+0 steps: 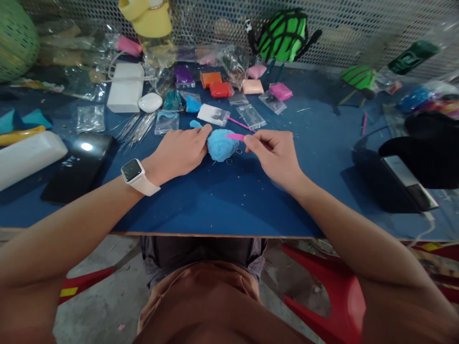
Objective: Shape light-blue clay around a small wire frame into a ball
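Observation:
A lump of light blue modelling clay (221, 145) rests near the middle of the blue table. My left hand (186, 147), with a watch at its wrist, is closed against the lump's left side; its fingertips are partly hidden. My right hand (274, 152) pinches a pink modelling tool (234, 137), whose flat end lies against the top right of the clay. A small blue clay piece (195, 123) shows just beyond my left fingers. Thin wire rings (229, 162) lie beside the lump.
Behind the clay are several packets of coloured clay (220, 90) and a second pink stick (241, 124). Thin wires (138, 130) and a black phone (77, 167) lie left. A power bank (409, 184) sits right. A green turtle-like figure (283, 36) stands by the mesh.

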Motion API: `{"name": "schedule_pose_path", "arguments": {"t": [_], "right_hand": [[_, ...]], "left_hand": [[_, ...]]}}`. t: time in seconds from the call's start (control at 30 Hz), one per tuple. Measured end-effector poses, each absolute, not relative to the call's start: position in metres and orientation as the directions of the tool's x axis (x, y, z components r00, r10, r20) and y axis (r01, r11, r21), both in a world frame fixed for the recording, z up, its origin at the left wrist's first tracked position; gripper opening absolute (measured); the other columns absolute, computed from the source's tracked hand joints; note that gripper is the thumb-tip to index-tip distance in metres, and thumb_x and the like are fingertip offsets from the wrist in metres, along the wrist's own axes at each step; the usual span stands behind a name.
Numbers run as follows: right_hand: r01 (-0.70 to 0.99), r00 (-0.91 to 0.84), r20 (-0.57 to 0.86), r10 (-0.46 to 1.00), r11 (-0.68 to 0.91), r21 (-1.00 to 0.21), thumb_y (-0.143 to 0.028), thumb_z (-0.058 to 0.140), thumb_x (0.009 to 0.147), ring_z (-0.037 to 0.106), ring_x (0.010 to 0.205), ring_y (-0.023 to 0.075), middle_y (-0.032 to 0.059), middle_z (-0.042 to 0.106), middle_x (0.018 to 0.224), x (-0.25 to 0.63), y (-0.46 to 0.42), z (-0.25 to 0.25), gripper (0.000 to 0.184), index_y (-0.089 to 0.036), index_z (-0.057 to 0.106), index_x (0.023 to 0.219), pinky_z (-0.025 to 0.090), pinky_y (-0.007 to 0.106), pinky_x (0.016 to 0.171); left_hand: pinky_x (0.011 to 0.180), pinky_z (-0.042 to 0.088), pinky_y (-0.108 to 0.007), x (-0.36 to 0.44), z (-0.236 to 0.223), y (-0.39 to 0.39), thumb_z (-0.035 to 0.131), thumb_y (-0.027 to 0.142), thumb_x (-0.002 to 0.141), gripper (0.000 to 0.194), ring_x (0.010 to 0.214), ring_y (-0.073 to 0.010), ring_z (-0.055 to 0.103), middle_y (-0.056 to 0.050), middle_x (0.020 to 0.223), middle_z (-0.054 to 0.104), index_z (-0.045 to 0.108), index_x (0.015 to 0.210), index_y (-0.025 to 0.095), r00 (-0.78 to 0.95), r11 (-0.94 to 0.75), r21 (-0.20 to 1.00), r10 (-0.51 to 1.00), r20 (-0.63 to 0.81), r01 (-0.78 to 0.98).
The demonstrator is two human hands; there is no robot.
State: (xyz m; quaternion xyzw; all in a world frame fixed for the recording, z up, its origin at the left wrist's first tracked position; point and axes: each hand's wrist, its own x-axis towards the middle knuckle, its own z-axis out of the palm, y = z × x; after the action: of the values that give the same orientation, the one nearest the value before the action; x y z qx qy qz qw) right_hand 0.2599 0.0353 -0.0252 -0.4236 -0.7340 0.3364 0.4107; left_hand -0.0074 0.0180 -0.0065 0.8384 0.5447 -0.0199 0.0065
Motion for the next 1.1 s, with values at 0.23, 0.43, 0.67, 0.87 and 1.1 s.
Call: {"name": "schedule_pose_path", "arguments": {"t": [0.23, 0.43, 0.67, 0.87, 1.1], "right_hand": [[0.225, -0.318, 0.097, 0.943, 0.174, -0.959, -0.094, 0.07, 0.104, 0.021, 0.059, 0.0133, -0.0058, 0.026, 0.066, 0.26, 0.032, -0.02, 0.082, -0.029, 0.034, 0.07, 0.016, 0.036, 0.055], [-0.051, -0.602, -0.155, 0.783, -0.232, -0.971, -0.097, 0.071, 0.1, 0.014, 0.053, 0.0113, -0.0102, 0.022, 0.063, 0.241, 0.01, -0.009, 0.082, -0.031, 0.032, 0.072, 0.015, 0.033, 0.045], [-0.13, -0.619, -0.092, 0.78, -0.217, -0.968, -0.098, 0.078, 0.097, 0.017, 0.052, 0.0098, -0.0108, 0.023, 0.064, 0.233, -0.004, -0.01, 0.084, -0.03, 0.033, 0.072, 0.015, 0.034, 0.047], [-0.155, -0.644, -0.096, 0.759, -0.253, -0.955, -0.097, 0.076, 0.099, 0.016, 0.051, 0.0096, -0.0107, 0.023, 0.063, 0.233, -0.007, -0.009, 0.085, -0.03, 0.033, 0.071, 0.015, 0.033, 0.048], [-0.19, -0.669, -0.084, 0.738, -0.28, -0.941, -0.089, 0.08, 0.102, 0.017, 0.051, 0.0088, -0.011, 0.024, 0.062, 0.233, -0.008, -0.012, 0.082, -0.029, 0.034, 0.07, 0.014, 0.032, 0.048]], "left_hand": [[0.067, 0.031, -0.04, -0.009, 0.002, 0.016, 0.034, 0.025, 0.121, 0.045, 0.081, -0.0285, 0.069, -0.017, 0.111, 0.081, 0.06, 0.155, 0.013, 0.269, -0.271, 0.038, 0.962, 0.048, 0.962], [0.075, 0.041, -0.043, -0.005, 0.022, 0.007, 0.037, 0.028, 0.121, 0.041, 0.094, -0.0337, 0.073, -0.013, 0.108, 0.079, 0.058, 0.156, 0.022, 0.173, -0.194, 0.145, 0.975, 0.142, 0.97], [0.077, 0.046, -0.043, 0.0, 0.024, 0.001, 0.04, 0.027, 0.121, 0.036, 0.102, -0.0349, 0.079, -0.014, 0.113, 0.081, 0.06, 0.15, 0.021, 0.209, -0.237, 0.134, 0.958, 0.194, 0.962], [0.075, 0.043, -0.043, 0.002, 0.026, 0.001, 0.037, 0.028, 0.121, 0.037, 0.107, -0.034, 0.079, -0.018, 0.132, 0.083, 0.058, 0.151, 0.021, 0.229, -0.247, 0.095, 0.958, 0.171, 0.964], [0.077, 0.042, -0.043, 0.004, 0.026, -0.001, 0.04, 0.025, 0.12, 0.038, 0.107, -0.0338, 0.081, -0.02, 0.132, 0.081, 0.057, 0.153, 0.015, 0.22, -0.238, 0.1, 0.962, 0.161, 0.966]]}}
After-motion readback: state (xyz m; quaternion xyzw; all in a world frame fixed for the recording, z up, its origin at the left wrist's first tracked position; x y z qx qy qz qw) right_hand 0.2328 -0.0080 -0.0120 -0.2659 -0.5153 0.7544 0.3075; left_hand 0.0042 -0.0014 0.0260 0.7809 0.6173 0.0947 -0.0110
